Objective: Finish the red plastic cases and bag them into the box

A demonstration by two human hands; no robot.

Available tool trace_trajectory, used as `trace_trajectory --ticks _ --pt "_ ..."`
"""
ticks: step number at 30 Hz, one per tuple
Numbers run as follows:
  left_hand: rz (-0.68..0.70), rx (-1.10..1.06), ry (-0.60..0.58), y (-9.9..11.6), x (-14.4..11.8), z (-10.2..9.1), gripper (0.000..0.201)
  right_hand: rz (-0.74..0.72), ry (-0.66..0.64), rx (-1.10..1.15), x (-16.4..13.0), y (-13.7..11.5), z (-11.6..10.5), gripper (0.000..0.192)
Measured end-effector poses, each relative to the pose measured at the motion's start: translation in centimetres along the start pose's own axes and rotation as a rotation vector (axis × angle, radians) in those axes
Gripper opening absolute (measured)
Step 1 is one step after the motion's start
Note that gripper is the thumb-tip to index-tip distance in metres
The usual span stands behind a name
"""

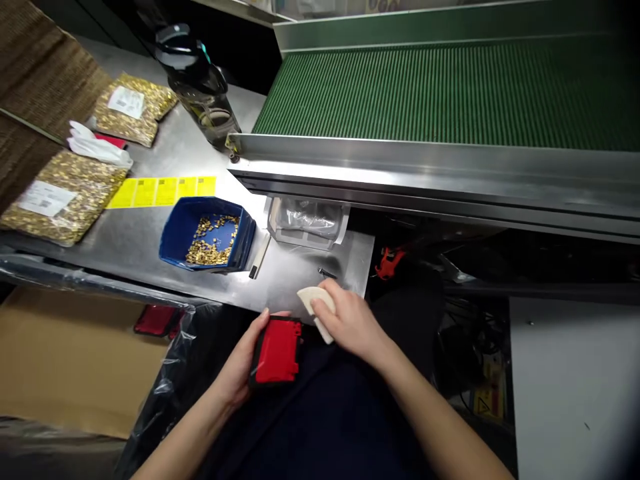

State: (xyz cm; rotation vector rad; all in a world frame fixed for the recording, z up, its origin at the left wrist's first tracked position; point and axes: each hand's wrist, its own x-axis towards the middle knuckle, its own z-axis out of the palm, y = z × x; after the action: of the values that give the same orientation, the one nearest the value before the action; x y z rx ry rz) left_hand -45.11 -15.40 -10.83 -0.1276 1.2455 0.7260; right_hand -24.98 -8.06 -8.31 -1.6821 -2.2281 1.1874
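Note:
My left hand (pixel 239 368) grips a red and black plastic part (pixel 277 351) over my lap, just below the front edge of the steel table (pixel 150 233). Beside it, my right hand (pixel 350 320) holds a curved cream-white piece (pixel 315 301) whose lower end touches the red part's right side. A small dark metal pin (pixel 327 273) lies on the table just above my right hand. A blue bin (pixel 207 233) with small brass pieces sits on the table to the upper left of my hands.
Two sealed bags of brass pieces (pixel 60 197) (pixel 133 107), white gloves (pixel 97 147), yellow labels (pixel 163 190) and a dark bottle (pixel 200 87) lie on the left table. A clear tray (pixel 306 223) sits under the green conveyor (pixel 450 87). A cardboard box (pixel 75 360) stands at lower left.

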Motion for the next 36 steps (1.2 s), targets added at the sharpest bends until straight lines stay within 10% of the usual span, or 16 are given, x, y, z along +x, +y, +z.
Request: trace_trajectory --ticks 7,13,19,30,36 --pt "0.013 -0.123 -0.068 -0.5 2.8 -6.0 0.054 0.148 0.089 -0.22 2.7 5.2 0.8 0.041" --pt "0.064 -0.235 -0.189 -1.3 3.7 -6.4 0.055 0.365 0.036 -0.593 2.3 15.1 -4.8 0.045" --pt "0.08 -0.269 -0.267 -2.1 3.2 -6.8 0.061 0.286 -0.172 -0.844 5.0 19.2 -3.9 0.052" --pt "0.359 -0.056 -0.063 -5.8 2.7 -8.2 0.058 -0.113 -0.523 -0.811 0.3 15.0 -7.5 0.043" --pt "0.475 0.033 -0.039 -7.2 3.4 -6.7 0.065 -0.079 -0.742 -0.625 -3.3 5.3 -1.6 0.017"
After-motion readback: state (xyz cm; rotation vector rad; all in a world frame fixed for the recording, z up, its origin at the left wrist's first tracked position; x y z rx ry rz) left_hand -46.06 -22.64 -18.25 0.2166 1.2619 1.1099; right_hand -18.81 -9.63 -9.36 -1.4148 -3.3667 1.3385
